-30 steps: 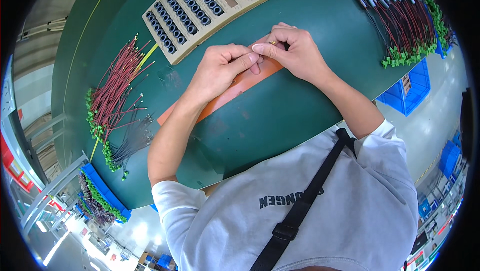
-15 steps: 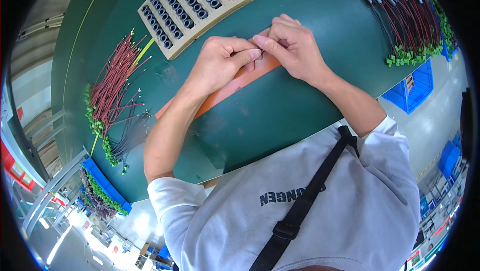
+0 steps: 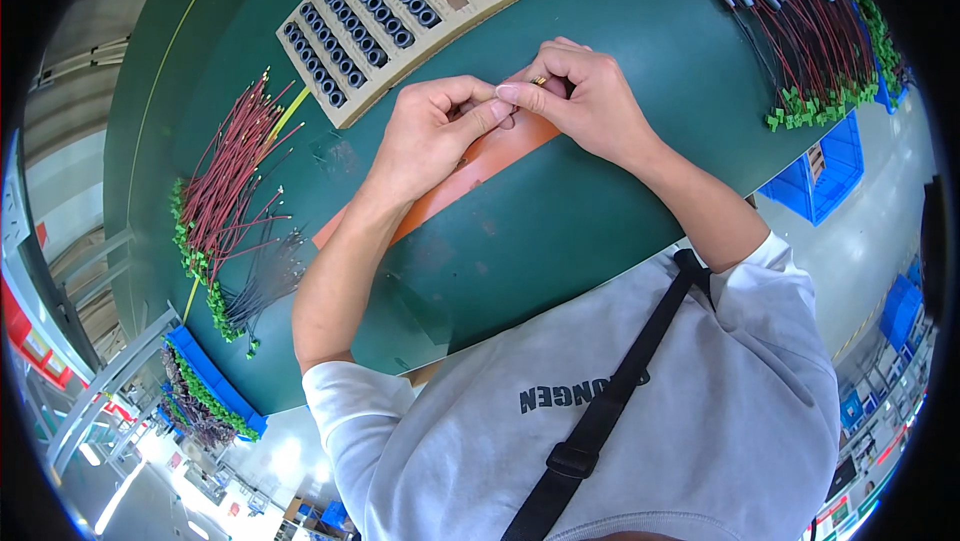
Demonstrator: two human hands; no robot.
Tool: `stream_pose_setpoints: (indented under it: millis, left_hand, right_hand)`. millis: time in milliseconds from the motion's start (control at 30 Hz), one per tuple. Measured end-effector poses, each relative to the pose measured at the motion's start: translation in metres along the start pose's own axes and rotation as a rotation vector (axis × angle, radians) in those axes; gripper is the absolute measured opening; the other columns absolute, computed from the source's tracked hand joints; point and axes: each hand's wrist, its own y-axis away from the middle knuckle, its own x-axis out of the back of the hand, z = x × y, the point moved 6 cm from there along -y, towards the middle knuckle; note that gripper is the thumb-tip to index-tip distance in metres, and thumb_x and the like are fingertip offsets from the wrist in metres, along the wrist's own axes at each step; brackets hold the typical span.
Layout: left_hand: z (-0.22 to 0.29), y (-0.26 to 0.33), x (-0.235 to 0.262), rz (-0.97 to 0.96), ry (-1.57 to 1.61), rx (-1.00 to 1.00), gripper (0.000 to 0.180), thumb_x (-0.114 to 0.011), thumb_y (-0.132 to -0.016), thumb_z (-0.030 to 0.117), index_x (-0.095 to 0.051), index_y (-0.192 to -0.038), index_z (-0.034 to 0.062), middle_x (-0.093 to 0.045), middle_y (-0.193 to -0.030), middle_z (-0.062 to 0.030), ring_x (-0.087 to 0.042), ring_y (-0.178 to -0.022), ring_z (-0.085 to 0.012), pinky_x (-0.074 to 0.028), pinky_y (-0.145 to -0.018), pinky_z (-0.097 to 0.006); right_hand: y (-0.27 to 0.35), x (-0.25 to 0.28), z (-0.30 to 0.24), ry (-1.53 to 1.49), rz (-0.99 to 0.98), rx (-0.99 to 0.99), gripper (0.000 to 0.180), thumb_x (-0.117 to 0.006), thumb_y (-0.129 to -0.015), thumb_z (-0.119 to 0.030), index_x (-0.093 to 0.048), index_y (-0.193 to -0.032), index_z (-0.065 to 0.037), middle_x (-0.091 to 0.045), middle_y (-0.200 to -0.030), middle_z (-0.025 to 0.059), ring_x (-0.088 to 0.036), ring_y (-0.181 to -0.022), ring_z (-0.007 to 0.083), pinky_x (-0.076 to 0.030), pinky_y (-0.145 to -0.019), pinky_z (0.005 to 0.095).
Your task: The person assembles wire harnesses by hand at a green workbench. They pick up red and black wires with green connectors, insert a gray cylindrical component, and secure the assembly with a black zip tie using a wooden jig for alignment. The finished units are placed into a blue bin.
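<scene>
My left hand (image 3: 432,131) and my right hand (image 3: 590,101) meet fingertip to fingertip over an orange strip (image 3: 450,191) lying on the green table. Both are closed in a pinch, thumbs against bent fingers. A small gold-coloured piece (image 3: 539,80) peeks out between the thumb and fingers of my right hand. What the left fingertips grip is hidden behind them. Just beyond my hands stands a pale tray (image 3: 385,81) with rows of short dark cylinders (image 3: 375,6) in its slots; several slots toward its right hold none.
Red and black wires with green connectors (image 3: 225,191) lie in a bundle at the left. Similar wires (image 3: 835,41), fitted with dark cylinders, spread at the far right. Blue bins stand beyond the table edge, one at right (image 3: 825,176), one at lower left (image 3: 215,381).
My fingertips have shifted slightly, and the right hand has turned a little, so a gold-coloured piece now shows in it. The hands stay together over the orange strip.
</scene>
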Motion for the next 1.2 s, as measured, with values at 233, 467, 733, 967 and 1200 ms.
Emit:
stream_pose_setpoints:
  millis: [233, 467, 733, 967, 1200]
  left_hand:
    - [0.0, -0.001, 0.003, 0.033, -0.019, 0.01, 0.015, -0.072, -0.096, 0.013, -0.076, -0.097, -0.0006, -0.072, -0.083, -0.0027, -0.06, -0.074, -0.0073, -0.048, -0.066, -0.025]
    - [0.003, 0.001, -0.001, 0.065, -0.071, -0.005, 0.014, -0.07, -0.097, 0.013, -0.074, -0.1, -0.0006, -0.073, -0.083, -0.0046, -0.061, -0.073, -0.0089, -0.049, -0.066, -0.027]
    - [0.012, 0.003, -0.01, 0.115, -0.28, -0.088, 0.012, -0.064, -0.097, 0.009, -0.069, -0.092, -0.0001, -0.074, -0.083, -0.009, -0.061, -0.065, -0.0179, -0.049, -0.062, -0.033]
    - [0.007, 0.003, -0.013, 0.091, -0.282, -0.007, 0.016, -0.06, -0.102, 0.008, -0.068, -0.091, -0.0007, -0.072, -0.085, -0.0057, -0.066, -0.081, -0.0116, -0.054, -0.078, -0.028]
    - [0.004, 0.003, -0.012, 0.059, -0.266, 0.041, 0.015, -0.062, -0.101, 0.01, -0.071, -0.096, -0.0006, -0.073, -0.086, -0.0042, -0.066, -0.083, -0.0118, -0.053, -0.08, -0.028]
  right_hand:
    - [-0.001, 0.001, 0.004, -0.017, -0.001, -0.004, 0.028, -0.082, -0.085, -0.027, -0.07, -0.076, -0.003, -0.052, -0.062, 0.0044, -0.048, -0.064, 0.0176, -0.041, -0.061, 0.0339]
    - [-0.001, 0.0, 0.003, -0.031, -0.051, 0.008, 0.023, -0.079, -0.089, -0.021, -0.069, -0.078, -0.005, -0.052, -0.066, 0.001, -0.043, -0.067, 0.0151, -0.039, -0.066, 0.0316]
    - [-0.001, -0.003, 0.001, 0.026, -0.02, 0.106, 0.037, -0.076, -0.091, -0.033, -0.062, -0.07, -0.005, -0.062, -0.066, 0.0043, -0.056, -0.067, 0.0216, -0.045, -0.07, 0.0371]
    - [0.001, -0.006, 0.003, 0.025, -0.034, 0.135, 0.024, -0.072, -0.094, -0.022, -0.063, -0.077, -0.007, -0.052, -0.066, 0.0005, -0.044, -0.067, 0.0169, -0.039, -0.075, 0.0332]
    - [0.003, -0.009, 0.005, 0.042, -0.023, 0.121, 0.038, -0.074, -0.092, -0.032, -0.057, -0.07, -0.006, -0.059, -0.067, 0.0038, -0.053, -0.068, 0.0227, -0.041, -0.074, 0.0375]
